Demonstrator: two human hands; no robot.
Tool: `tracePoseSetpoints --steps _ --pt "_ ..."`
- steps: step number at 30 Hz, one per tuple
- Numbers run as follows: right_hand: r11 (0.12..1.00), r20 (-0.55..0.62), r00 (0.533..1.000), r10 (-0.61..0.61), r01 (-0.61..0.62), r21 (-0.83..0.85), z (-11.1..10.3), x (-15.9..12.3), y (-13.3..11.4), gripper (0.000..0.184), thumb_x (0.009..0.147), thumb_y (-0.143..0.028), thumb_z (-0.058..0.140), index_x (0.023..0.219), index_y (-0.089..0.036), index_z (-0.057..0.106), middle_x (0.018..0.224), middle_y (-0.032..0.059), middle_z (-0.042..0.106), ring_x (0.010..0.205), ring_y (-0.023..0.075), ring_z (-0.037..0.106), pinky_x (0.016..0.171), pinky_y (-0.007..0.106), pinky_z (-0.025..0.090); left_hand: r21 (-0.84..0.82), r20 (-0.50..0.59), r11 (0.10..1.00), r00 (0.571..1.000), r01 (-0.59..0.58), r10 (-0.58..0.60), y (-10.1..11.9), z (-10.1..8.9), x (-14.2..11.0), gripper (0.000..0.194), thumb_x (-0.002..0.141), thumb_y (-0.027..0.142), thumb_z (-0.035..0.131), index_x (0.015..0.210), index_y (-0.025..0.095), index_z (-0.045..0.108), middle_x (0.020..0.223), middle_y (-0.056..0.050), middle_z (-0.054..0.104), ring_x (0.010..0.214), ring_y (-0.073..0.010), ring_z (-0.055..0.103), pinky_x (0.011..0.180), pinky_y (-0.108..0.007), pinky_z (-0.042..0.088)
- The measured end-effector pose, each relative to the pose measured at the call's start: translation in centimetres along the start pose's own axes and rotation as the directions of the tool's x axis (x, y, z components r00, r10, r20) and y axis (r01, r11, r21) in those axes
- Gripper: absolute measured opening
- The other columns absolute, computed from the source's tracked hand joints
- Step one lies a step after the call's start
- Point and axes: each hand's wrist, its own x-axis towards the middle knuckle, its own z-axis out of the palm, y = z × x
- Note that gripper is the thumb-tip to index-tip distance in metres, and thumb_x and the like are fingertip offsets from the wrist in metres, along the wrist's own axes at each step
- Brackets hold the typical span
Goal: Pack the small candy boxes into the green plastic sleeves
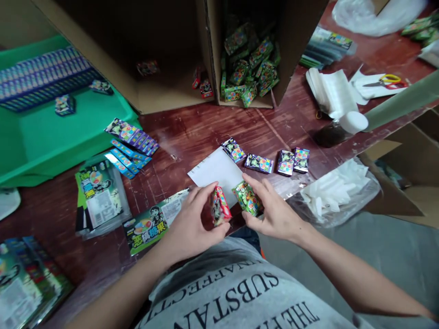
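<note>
reddish table (192, 128) | hands (190, 221) (279, 214) facing inward, pinching | left: red box (221, 205) | right: green box (248, 200)

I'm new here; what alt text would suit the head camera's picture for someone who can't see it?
A person's left hand holds a small red box and the right hand a small green box, at a dark red table. Beyond them are small purple boxes, open cardboard boxes and, to the left, a green bin.
</note>
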Motion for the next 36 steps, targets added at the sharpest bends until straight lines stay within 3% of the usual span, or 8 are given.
tracePoseSetpoints --steps 3,6,10,13,18,26,31,36 --pt "0.994 -0.049 0.995 0.081 -0.084 -0.062 0.5 0.0 0.1 0.078 0.086 -0.038 0.068 0.155 -0.023 0.034 0.118 0.0132 0.053 0.098 0.0303 0.064 0.085 0.049 0.061 -0.222 0.197 0.96 0.972 0.169 -0.126 -0.7 -0.7 1.2 0.048 0.097 0.044 0.044 0.139 0.021 0.053 0.099 -0.005 0.074 0.095 -0.0256 0.068 0.089 -0.041 0.053" --pt "0.988 -0.028 0.991 0.13 -0.132 -0.078 0.7 0.3 0.7 0.079 0.085 -0.056 0.072 0.148 -0.021 0.04 0.126 0.0168 0.056 0.104 0.0348 0.066 0.086 0.052 0.06 -0.16 0.282 0.965 0.946 0.209 -0.158 -1.7 -0.9 3.6 0.035 0.096 0.044 0.045 0.111 0.021 0.066 0.081 -0.002 0.072 0.075 -0.0215 0.066 0.073 -0.034 0.052" --pt "0.987 0.102 0.989 0.106 -0.093 -0.128 -0.7 0.8 1.6 0.106 0.073 -0.077 0.075 0.154 -0.02 0.035 0.134 0.0208 0.056 0.106 0.038 0.067 0.085 0.055 0.06 0.12 0.348 0.992 0.935 0.028 -0.069 -1.5 -1.6 6.9 0.039 0.093 0.04 0.05 0.12 0.021 0.071 0.095 -0.005 0.075 0.084 -0.0226 0.068 0.079 -0.034 0.052" --pt "0.965 0.21 0.973 -0.094 0.141 -0.221 -2.3 1.8 2.4 0.109 0.076 -0.071 0.077 0.16 -0.02 0.029 0.147 0.023 0.048 0.126 0.0415 0.056 0.1 0.06 0.052 0.335 0.218 0.934 0.975 -0.125 0.052 -0.4 -2.1 7.6 0.053 0.093 0.045 0.054 0.136 0.015 0.063 0.129 -0.015 0.067 0.115 -0.0306 0.063 0.101 -0.043 0.048" --pt "0.902 0.352 0.882 -0.313 0.392 -0.181 -2.5 4.2 3.5 0.098 0.087 -0.055 0.074 0.163 -0.021 0.023 0.149 0.0179 0.05 0.135 0.0383 0.045 0.112 0.06 0.041 0.497 0.081 0.858 0.991 -0.131 0.104 -0.4 0.0 4.9 0.103 0.069 0.061 0.079 0.15 0.006 0.044 0.141 -0.024 0.057 0.128 -0.0435 0.051 0.109 -0.058 0.041" --pt "0.902 0.324 0.857 -0.4 0.431 -0.026 0.4 6.2 4.3 0.111 0.088 -0.057 0.072 0.166 -0.02 0.002 0.149 0.0184 0.05 0.127 0.0371 0.047 0.107 0.057 0.042 0.386 0.078 0.91 0.988 -0.151 0.13 -2.8 2.7 3.4 0.099 0.083 0.035 0.07 0.162 0.017 0.012 0.156 -0.021 0.045 0.137 -0.0377 0.048 0.112 -0.055 0.038" --pt "0.92 0.283 0.885 -0.37 0.392 -0.023 1.0 6.0 4.0 0.094 0.084 -0.05 0.075 0.162 -0.03 0.026 0.138 0.0112 0.059 0.118 0.0341 0.052 0.101 0.053 0.043 0.399 0.081 0.902 0.987 -0.163 0.142 -3.3 0.6 1.4 0.119 0.077 0.051 0.081 0.164 0.019 0.005 0.158 -0.021 0.043 0.141 -0.0385 0.045 0.116 -0.055 0.035" --pt "0.926 0.188 0.912 -0.365 0.376 -0.027 0.0 5.9 2.7 0.095 0.078 -0.056 0.079 0.158 -0.035 0.032 0.132 0.01 0.062 0.114 0.035 0.053 0.099 0.055 0.039 0.56 -0.094 0.827 0.996 0.057 -0.005 -7.3 -3.2 -3.3 0.128 0.066 0.053 0.088 0.163 0.017 0.012 0.159 -0.025 0.04 0.144 -0.046 0.038 0.118 -0.065 0.025"
